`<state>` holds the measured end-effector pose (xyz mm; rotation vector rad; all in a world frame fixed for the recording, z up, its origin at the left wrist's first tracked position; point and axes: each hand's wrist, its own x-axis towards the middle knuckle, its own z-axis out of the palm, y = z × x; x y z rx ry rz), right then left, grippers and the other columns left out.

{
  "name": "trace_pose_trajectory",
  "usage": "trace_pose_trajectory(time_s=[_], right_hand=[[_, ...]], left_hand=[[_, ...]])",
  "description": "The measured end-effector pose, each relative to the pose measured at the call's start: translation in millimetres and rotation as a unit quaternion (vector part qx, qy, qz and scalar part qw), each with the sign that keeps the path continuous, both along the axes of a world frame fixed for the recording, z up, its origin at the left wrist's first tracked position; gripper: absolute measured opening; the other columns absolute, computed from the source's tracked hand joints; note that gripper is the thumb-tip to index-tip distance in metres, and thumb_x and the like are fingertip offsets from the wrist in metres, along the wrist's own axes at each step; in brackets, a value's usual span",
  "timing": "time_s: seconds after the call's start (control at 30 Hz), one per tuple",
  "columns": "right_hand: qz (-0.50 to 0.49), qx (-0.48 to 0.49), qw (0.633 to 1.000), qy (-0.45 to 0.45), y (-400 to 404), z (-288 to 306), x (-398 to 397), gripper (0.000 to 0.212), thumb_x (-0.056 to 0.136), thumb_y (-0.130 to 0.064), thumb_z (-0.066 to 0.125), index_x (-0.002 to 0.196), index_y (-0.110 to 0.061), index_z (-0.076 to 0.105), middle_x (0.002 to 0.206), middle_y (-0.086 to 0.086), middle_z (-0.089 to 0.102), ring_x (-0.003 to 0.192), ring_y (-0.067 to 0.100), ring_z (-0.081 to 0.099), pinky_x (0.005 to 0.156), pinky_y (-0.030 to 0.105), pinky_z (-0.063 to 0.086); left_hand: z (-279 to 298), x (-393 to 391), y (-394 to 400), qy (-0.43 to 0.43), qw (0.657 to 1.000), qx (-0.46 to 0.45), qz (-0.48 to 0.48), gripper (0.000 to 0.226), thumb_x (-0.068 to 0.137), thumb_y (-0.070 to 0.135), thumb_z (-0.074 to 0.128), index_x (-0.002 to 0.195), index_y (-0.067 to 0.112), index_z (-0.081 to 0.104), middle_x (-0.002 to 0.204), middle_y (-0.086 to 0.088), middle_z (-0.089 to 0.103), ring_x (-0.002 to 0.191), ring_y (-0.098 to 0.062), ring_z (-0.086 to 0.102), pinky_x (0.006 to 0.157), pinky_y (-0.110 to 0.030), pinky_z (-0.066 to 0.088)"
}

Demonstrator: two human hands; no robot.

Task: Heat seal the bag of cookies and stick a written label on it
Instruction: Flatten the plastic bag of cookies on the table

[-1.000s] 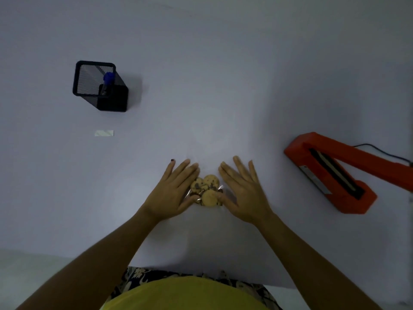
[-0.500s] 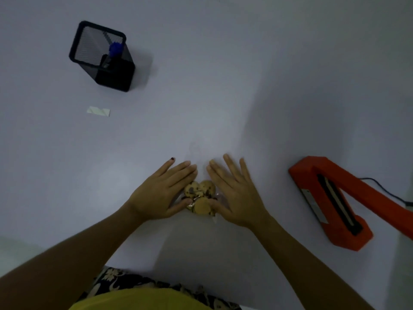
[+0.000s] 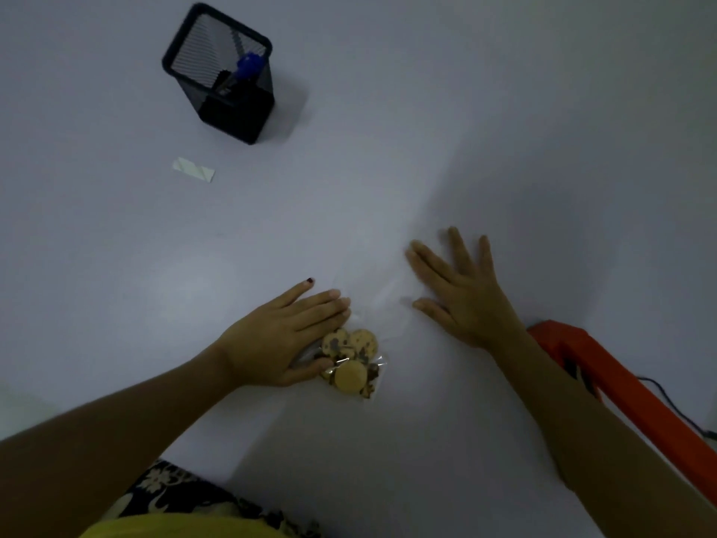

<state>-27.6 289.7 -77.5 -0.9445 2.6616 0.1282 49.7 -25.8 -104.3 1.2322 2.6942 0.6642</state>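
a clear bag (image 3: 359, 343) of cookies (image 3: 351, 359) is seen lying flat on the white table (image 3: 426, 110), near centre. three or so cookies are bunched at the bag's near end; the far, empty end of the film is stretched out toward the right hand and is hard to trace in the dim light, probably reaching just beside the thumb.

the left hand (image 3: 283, 339) is laid palm down on the table at the bag's left edge. its fingers (image 3: 322, 304) are held straight and together, pointed right and far, with the little finger spread slightly and a dark-painted nail shown. the thumb is pressed against the bag's near-left side, touching the film by the cookies. nothing is clamped.

the right hand (image 3: 461, 293) is held flat, palm down, to the right of and beyond the cookies, apart from them. its fingers (image 3: 430, 262) are splayed apart and blurred; whether the thumb touches the film cannot be told.

a black mesh holder (image 3: 229, 91) is stood at far left with a blue-capped pen (image 3: 248, 66) inside. a small white label (image 3: 193, 169) is laid flat just nearer than the holder, well apart from the bag. an orange sealer (image 3: 620, 398) is placed at the right edge, partly hidden behind the right forearm, with a black cord (image 3: 675, 405) run off to the right.
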Motion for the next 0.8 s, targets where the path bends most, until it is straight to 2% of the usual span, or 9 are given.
trace_pose_trajectory(time_s=[0.2,0.27,0.37,0.47,0.63,0.7,0.8], right_hand=[[-0.085,-0.021,0.996,-0.002,-19,3,0,0.074,0.095,-0.065,0.015,0.152,-0.019,0.018,0.16,-0.001,0.013,0.147,0.039,0.001,0.112,0.069,0.004],[-0.018,-0.047,0.999,-0.001,-39,4,8,0.077,0.094,-0.066,0.015,0.152,-0.016,0.013,0.159,0.003,0.012,0.147,0.04,0.004,0.111,0.069,0.008],[0.111,-0.068,0.991,-0.012,-63,4,14,0.079,0.092,-0.067,0.021,0.15,-0.013,0.02,0.159,0.004,0.017,0.147,0.037,0.008,0.113,0.066,0.008],[0.144,-0.043,0.989,-0.012,-68,-1,-1,0.079,0.092,-0.068,0.022,0.151,-0.016,0.024,0.159,0.003,0.018,0.148,0.034,0.009,0.114,0.065,0.008],[0.194,0.008,0.981,-0.01,-53,-4,-32,0.073,0.095,-0.065,0.02,0.153,-0.02,0.019,0.16,0.003,0.015,0.148,0.026,0.011,0.115,0.063,0.005],[0.172,0.016,0.985,-0.001,-49,-3,-41,0.072,0.095,-0.064,0.018,0.152,-0.02,0.021,0.159,0.004,0.019,0.147,0.026,0.016,0.115,0.062,0.007],[0.012,0.017,1.0,0.009,-31,-4,-61,0.076,0.094,-0.065,0.008,0.151,-0.017,0.023,0.158,0.006,0.022,0.146,0.034,0.02,0.112,0.064,0.008]], left_hand=[[-1,2,-2,-0.011,1.0,-0.001,-0.005,0.064,0.094,0.051,0.043,0.139,0.006,0.045,0.146,-0.01,0.044,0.139,-0.023,0.036,0.115,-0.047,0.025],[0,2,-2,-0.01,1.0,0.0,-0.003,0.064,0.093,0.051,0.044,0.139,0.005,0.046,0.146,-0.01,0.045,0.139,-0.023,0.036,0.115,-0.047,0.025],[1,2,-1,-0.01,1.0,0.009,0.0,0.064,0.093,0.051,0.045,0.138,0.006,0.046,0.145,-0.011,0.045,0.138,-0.023,0.037,0.115,-0.048,0.026],[1,2,-1,-0.013,1.0,0.015,0.004,0.063,0.093,0.05,0.047,0.138,0.006,0.047,0.145,-0.01,0.046,0.139,-0.023,0.037,0.115,-0.048,0.028],[1,2,-1,-0.015,1.0,0.015,0.004,0.063,0.092,0.049,0.047,0.138,0.005,0.047,0.144,-0.012,0.046,0.139,-0.025,0.036,0.113,-0.05,0.03],[1,2,0,-0.018,1.0,0.014,0.006,0.063,0.093,0.048,0.046,0.138,0.005,0.046,0.145,-0.012,0.045,0.14,-0.025,0.035,0.114,-0.05,0.029],[1,2,0,-0.013,1.0,0.012,0.008,0.062,0.092,0.047,0.047,0.138,0.004,0.047,0.145,-0.011,0.045,0.14,-0.025,0.034,0.115,-0.049,0.026]])
